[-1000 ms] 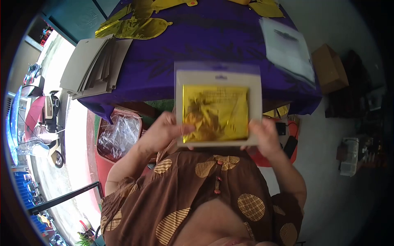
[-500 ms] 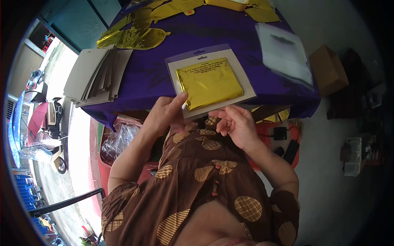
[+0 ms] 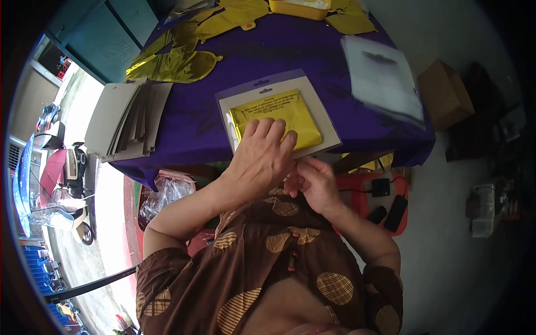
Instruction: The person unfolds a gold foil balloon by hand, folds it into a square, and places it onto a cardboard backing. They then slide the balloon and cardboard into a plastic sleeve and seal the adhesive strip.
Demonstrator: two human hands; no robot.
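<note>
A clear plastic sleeve (image 3: 330,124) holds a pale card and a folded yellow foil packet (image 3: 304,120) with small printed text. It lies tilted near the front edge of the purple tablecloth (image 3: 268,53). My left hand (image 3: 259,159) is laid over the packet's lower left part, its fingers bent and pressed together on the sleeve. At the sleeve's bottom edge, my right hand (image 3: 317,184) has thumb and fingers pinched, close against my left hand. Whatever is between the right fingertips is too small to make out.
Grey cards (image 3: 114,120) are stacked at the table's left edge. Clear plastic sleeves (image 3: 382,78) lie at the right. Yellow foil balloons (image 3: 187,66) and a yellow tub (image 3: 301,8) are at the back. A cardboard box (image 3: 445,95) stands beyond the right edge.
My left hand has moved from the sleeve's left corner to the right, over the foil packet. My right hand has closed into a pinch near it. The view has shifted slightly.
</note>
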